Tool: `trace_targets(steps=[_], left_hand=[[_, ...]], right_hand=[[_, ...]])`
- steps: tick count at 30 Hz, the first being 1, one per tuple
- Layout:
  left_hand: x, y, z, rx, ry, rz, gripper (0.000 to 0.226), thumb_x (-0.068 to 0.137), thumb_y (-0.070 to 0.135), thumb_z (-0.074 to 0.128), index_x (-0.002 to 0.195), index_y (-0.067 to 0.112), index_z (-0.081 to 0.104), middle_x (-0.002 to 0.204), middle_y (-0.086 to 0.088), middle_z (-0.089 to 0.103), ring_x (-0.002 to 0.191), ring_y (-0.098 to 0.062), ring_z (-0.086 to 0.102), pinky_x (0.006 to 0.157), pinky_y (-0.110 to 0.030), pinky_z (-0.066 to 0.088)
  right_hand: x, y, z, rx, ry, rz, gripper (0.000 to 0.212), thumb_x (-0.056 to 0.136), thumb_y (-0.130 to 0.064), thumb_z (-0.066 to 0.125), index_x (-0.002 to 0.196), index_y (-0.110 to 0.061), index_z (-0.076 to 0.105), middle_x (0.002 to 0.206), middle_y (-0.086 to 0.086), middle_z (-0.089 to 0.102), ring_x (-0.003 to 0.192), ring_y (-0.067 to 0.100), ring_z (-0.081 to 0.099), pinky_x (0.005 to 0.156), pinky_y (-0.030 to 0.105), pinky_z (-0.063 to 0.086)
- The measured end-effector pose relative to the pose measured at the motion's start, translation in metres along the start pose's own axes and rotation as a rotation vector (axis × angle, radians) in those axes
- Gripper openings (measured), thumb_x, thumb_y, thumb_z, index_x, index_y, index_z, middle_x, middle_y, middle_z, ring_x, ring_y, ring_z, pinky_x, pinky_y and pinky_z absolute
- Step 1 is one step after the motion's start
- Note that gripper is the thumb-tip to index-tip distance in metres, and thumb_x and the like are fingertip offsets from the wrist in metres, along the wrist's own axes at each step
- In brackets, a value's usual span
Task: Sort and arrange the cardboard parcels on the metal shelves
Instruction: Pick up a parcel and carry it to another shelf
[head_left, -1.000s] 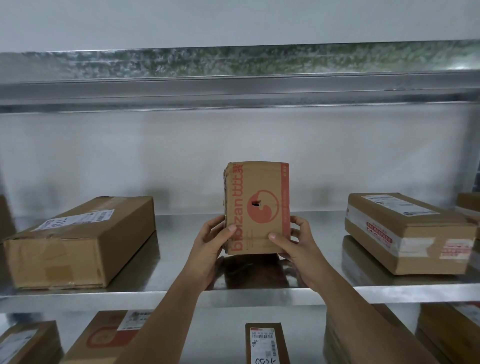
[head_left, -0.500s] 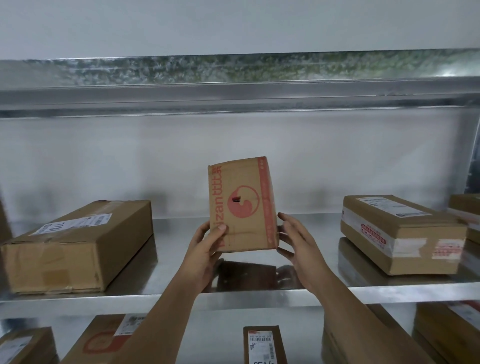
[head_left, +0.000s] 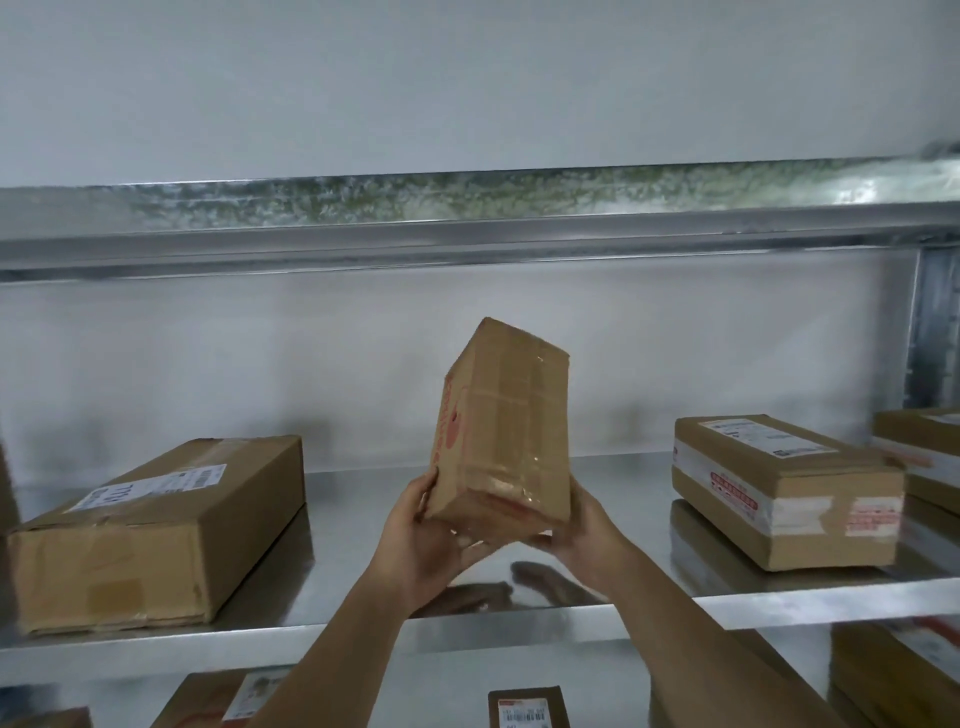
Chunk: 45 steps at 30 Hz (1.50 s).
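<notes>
Both hands (head_left: 431, 540) under parcel (head_left: 506, 431) (tilted)

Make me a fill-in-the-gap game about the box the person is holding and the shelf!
1. The small parcel is held by ____ hands.
2. The parcel is in the air above the shiny ____ shelf.
3. The long box with the white label lies to the ____ of the left hand.
4. The right hand grips the parcel near its ____ end.

Missing words: two; metal; left; bottom

Plain white wall (head_left: 467, 78) behind & above; nothing else w/ it.
</notes>
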<state>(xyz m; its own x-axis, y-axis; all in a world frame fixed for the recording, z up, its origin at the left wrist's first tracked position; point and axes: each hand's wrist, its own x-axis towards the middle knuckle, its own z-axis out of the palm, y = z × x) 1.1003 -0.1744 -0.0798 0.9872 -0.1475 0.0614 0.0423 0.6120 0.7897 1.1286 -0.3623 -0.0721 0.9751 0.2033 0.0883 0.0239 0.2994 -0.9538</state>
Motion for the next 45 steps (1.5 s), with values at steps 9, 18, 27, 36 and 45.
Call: trace_targets(steps=[9,18,27,36,45], left_hand=[[0.013,-0.004,0.025,0.339,0.148,0.102,0.052,0.105,0.020,0.056,0.154,0.024,0.038,0.124,-0.017,0.071,0.115,-0.032,0.068,0.104,-0.050,0.052],[0.024,0.023,0.012,0.370,0.167,0.249,0.035,0.108,0.034,0.044,0.139,0.023,0.058,0.127,-0.014,0.069,0.099,-0.027,0.071,0.085,-0.041,0.056],[0.010,0.035,0.010,0.675,0.091,0.100,0.051,0.103,0.065,0.029,0.137,0.035,0.051,0.134,0.000,0.059,0.113,-0.019,0.063,0.099,-0.039,0.048],[0.016,0.020,0.000,0.596,0.174,-0.007,0.055,0.104,0.061,0.036,0.115,0.027,0.078,0.113,-0.002,0.078,0.109,-0.021,0.073,0.111,-0.042,0.046],[0.015,-0.004,0.000,0.277,0.282,-0.093,0.073,0.100,0.070,0.027,0.117,0.019,0.078,0.113,-0.013,0.077,0.107,-0.035,0.073,0.106,-0.052,0.051]], right_hand=[[-0.013,-0.028,0.005,0.252,-0.033,0.104,0.065,0.094,-0.068,0.044,0.121,-0.017,0.074,0.120,0.021,0.072,0.118,0.043,0.063,0.109,0.063,0.041],[-0.015,-0.036,-0.005,0.113,0.080,0.174,0.029,0.093,-0.047,0.064,0.111,-0.025,0.072,0.107,0.008,0.076,0.097,0.031,0.071,0.093,0.052,0.054],[0.000,-0.042,-0.002,-0.224,0.148,0.256,0.039,0.091,-0.049,0.067,0.121,-0.024,0.067,0.107,0.006,0.077,0.102,0.027,0.068,0.092,0.048,0.052],[-0.004,-0.030,0.004,-0.404,0.124,0.209,0.059,0.084,-0.078,0.053,0.106,-0.029,0.076,0.108,-0.001,0.074,0.123,0.026,0.058,0.117,0.053,0.032],[-0.006,0.010,0.015,0.066,0.264,0.148,0.048,0.103,-0.051,0.046,0.102,-0.018,0.080,0.097,0.010,0.079,0.090,0.031,0.075,0.086,0.047,0.060]])
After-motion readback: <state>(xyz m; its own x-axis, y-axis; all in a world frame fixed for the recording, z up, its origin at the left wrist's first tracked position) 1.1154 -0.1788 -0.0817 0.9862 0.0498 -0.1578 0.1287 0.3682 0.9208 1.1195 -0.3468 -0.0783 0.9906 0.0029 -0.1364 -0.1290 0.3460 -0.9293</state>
